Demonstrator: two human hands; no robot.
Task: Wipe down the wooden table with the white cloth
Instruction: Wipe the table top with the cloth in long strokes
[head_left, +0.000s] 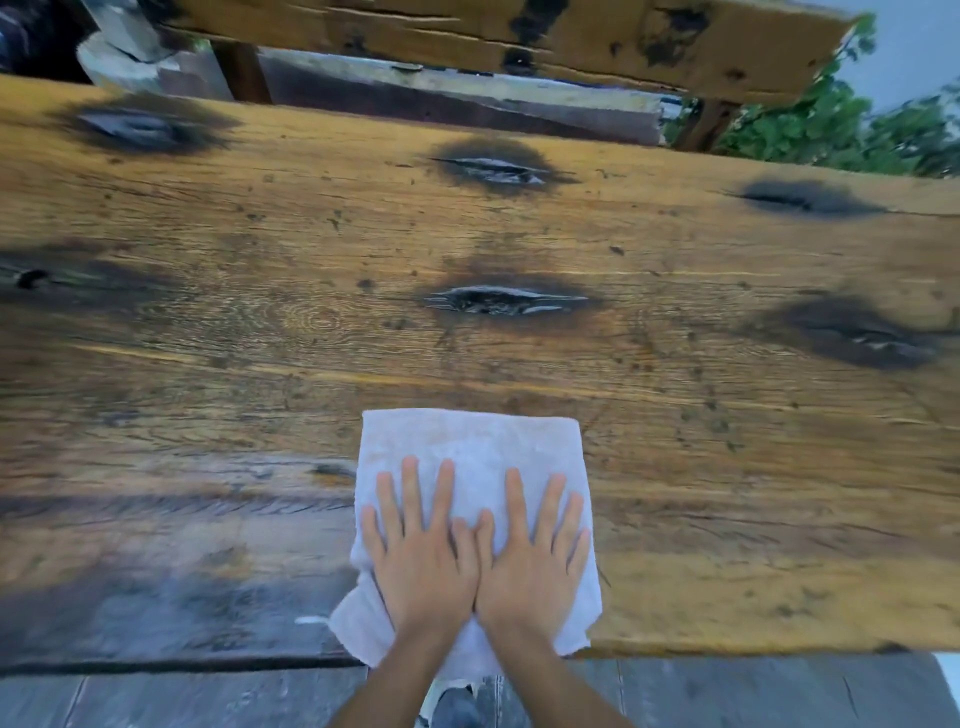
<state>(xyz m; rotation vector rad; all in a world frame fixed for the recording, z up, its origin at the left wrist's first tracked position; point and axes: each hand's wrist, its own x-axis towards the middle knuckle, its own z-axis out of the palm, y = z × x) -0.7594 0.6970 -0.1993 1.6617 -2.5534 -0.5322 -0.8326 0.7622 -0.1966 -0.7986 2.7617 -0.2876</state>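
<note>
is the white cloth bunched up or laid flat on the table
Mostly flat: the white cloth lies spread on the wooden table, both hands pressing it; only its near corner hangs over the edge.

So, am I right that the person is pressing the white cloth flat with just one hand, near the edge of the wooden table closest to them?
Not quite: the head view shows both hands on the white cloth. The left hand and the right hand lie side by side with fingers spread, pressing it flat near the edge of the wooden table closest to the person.
</note>
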